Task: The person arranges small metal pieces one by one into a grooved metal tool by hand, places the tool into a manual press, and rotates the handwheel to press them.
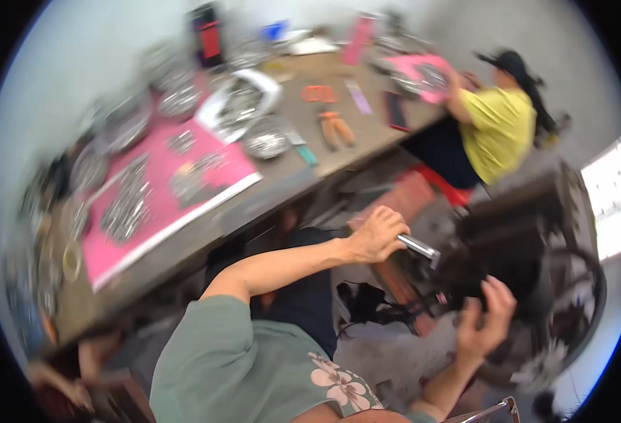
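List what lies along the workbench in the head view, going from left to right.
Pink sheet with piles of small metal parts → round metal bowl → orange-handled pliers → dark flat phone-like slab → co-worker in a yellow shirt.

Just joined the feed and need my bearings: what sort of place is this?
Probably a small metalwork or assembly workshop. A long wooden workbench carries heaps of small shiny metal parts on pink sheets, and the left hand grips the silvery metal handle of a dark machine.
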Demonstrator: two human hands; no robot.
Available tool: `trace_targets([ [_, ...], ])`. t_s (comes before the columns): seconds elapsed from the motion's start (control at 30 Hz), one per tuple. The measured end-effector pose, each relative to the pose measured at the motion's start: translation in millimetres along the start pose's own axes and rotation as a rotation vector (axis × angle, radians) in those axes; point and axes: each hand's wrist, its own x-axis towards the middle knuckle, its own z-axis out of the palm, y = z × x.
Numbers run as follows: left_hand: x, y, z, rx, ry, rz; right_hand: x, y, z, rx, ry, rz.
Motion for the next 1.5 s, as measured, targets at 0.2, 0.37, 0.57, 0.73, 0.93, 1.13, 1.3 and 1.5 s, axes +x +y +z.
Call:
trace_targets([
  [0.2,-91,54,-128,0.296,0.257,-0.357,20,-55,183,0.526,-0.351,-0.106],
  [0.37,-160,103,-202,0.605,0.331,-0.611,44,-139,238,0.747,-0.423,-0.378],
  [0.57,-220,133,-266,0.863,0.323,-0.732,48,-223,280,0.956,-0.516,-0.461],
  [0.73,-250,121,-301,0.884,0.371,-0.797,41,-263,314,0.951,-0.507,-0.436],
  [0.93,-252,101,-317,0.871,0.424,-0.79,37,-295,333,0.878,-0.401,-0.338],
  [1.13,-243,104,-312,0.86,0.406,-0.783,28,-298,350,0.799,-0.254,-0.359],
  [1.3,-248,108,-309,0.884,0.446,-0.677,26,-300,354,0.789,-0.206,-0.358],
  [1.5,-296,163,-296,0.445,1.045,-0.744,22,-302,360,0.792,-0.13,-0.402],
])
